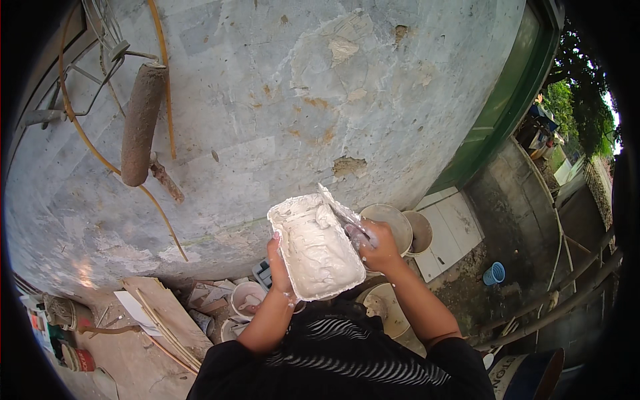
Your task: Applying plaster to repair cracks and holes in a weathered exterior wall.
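In front of the wall, my left hand (pixel 280 267) grips the left side of a rectangular tub (pixel 327 295). Thick whitish plaster paste (pixel 317 255) fills the tub and crusts its rim. My right hand (pixel 375 247), smeared with paste, is closed around a putty knife (pixel 339 208) at the tub's upper right edge. The knife's blade is coated with paste and points up and to the left. Its handle is mostly hidden by my fingers.
The grey wall (pixel 233 127) is patched and chipped. A dirty paint roller (pixel 144 127) and cables hang at left. Buckets (pixel 395 227) stand below, beside boards (pixel 170 313). To the right are a green door (pixel 477 150), a blue plastic basket (pixel 494 273) and wooden poles (pixel 580 293).
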Action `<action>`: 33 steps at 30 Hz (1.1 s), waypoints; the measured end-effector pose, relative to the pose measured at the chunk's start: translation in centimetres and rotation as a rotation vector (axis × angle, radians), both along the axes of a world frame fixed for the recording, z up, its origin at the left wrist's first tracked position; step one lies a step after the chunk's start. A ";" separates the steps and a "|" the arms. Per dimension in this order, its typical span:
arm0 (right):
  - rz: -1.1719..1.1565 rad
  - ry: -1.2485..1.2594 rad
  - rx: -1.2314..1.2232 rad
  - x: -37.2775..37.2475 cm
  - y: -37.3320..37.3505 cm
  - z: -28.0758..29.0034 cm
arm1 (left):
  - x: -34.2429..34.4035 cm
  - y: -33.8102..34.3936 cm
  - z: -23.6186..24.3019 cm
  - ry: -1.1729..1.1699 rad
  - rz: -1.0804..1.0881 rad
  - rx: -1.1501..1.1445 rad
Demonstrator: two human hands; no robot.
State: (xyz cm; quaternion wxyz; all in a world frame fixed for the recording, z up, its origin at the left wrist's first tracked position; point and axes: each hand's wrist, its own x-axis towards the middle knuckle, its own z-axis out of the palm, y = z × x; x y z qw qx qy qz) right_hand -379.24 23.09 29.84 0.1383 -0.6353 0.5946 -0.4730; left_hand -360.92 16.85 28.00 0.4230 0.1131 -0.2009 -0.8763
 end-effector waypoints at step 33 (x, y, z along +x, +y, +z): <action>0.066 -0.360 -0.013 -2.7 0.0 1.4 | -0.6 0.5 1.4 0.081 -0.333 0.062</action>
